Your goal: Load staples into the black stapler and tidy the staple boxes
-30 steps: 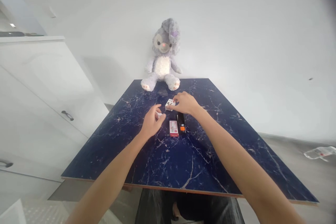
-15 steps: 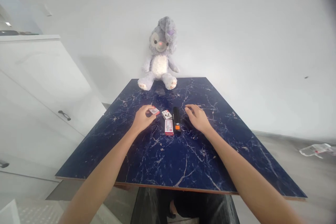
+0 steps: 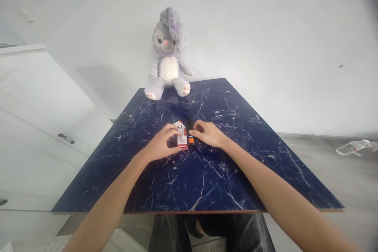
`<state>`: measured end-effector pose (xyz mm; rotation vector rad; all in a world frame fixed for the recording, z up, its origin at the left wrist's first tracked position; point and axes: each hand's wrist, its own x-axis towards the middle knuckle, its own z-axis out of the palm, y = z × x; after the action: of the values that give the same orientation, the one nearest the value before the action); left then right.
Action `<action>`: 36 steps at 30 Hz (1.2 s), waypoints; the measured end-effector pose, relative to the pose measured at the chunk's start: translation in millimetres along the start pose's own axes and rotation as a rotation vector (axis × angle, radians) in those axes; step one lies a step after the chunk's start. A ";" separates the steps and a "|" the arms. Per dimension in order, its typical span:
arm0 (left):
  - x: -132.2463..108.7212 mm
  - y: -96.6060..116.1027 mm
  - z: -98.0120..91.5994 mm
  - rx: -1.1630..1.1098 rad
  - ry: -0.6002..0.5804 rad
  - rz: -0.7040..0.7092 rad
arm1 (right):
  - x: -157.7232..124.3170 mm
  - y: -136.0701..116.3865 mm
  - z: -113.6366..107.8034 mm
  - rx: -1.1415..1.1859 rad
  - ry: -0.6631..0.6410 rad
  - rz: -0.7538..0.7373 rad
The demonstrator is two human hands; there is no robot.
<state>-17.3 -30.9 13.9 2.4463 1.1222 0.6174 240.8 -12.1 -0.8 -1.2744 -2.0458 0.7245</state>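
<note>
On the dark blue marble tabletop [image 3: 224, 181], the left hand [image 3: 159, 145] curls around 2 white-and-red cardboard boxes [image 3: 182, 138] — the right hand [image 3: 208, 134], fingers bent, sits at a black plastic case with an orange band [image 3: 191, 138]; neither grip can be confirmed.

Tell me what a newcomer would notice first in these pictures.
A lilac-grey plush bunny sits at the far edge of the dark blue marble-veined table, against the white wall. Near the table's middle, the left hand and right hand close in on a small red-and-white box and a black item with an orange patch.
</note>
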 end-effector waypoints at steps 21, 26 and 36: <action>-1.0 10.9 12.7 -0.114 0.053 -0.098 | -0.2 -6.4 11.7 0.074 0.105 0.145; 0.2 11.8 10.6 -0.054 0.070 -0.089 | -1.3 -9.9 9.7 0.070 0.095 0.156; 0.9 13.8 18.1 -0.009 0.111 -0.081 | -1.2 -7.7 10.3 0.073 0.089 0.142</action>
<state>1.3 -41.5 6.0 2.3711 1.2523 0.7396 229.2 -17.4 -2.4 -1.3947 -1.8554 0.7848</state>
